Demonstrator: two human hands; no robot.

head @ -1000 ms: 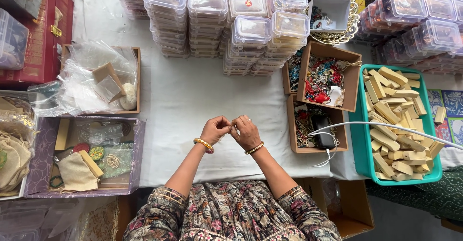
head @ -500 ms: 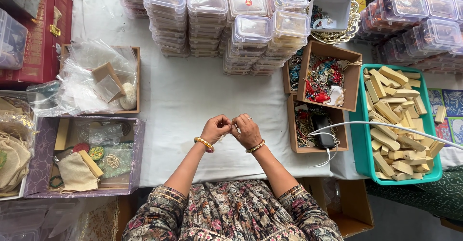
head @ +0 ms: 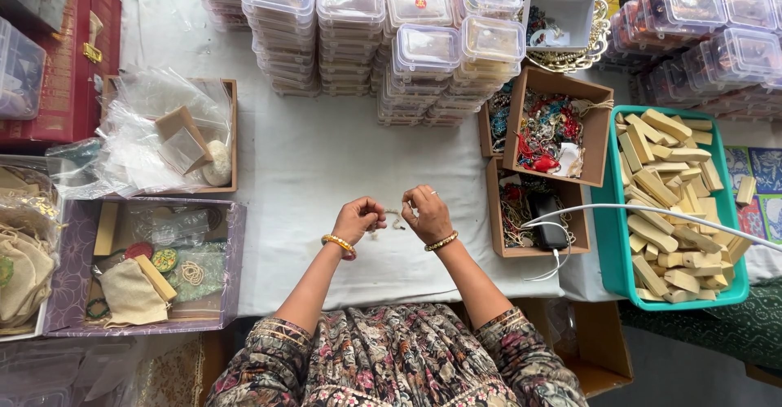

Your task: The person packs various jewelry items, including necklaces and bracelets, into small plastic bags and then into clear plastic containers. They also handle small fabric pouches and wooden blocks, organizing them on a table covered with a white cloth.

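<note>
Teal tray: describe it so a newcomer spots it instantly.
Start at the white-covered table and go to its right edge, past the brown cardboard boxes of colourful jewellery. The teal tray sits there, heaped with pale wooden blocks. It is the only bright green-blue container; its neighbours are brown boxes and clear lidded tubs.

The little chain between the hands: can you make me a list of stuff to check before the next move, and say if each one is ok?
1. Both hands on the chain: ok. The left hand and right hand each pinch an end of the thin chain.
2. Chain off the table: cannot tell. It hangs low over the white cloth; too small to see whether it touches.
3. Bare cloth around the hands: ok. Nothing lies right beside them.
4. Chain free of knots: cannot tell, too small.
5. White cable away from the hands: ok. It runs over the cardboard box and the green tray, apart from the right hand.
</note>
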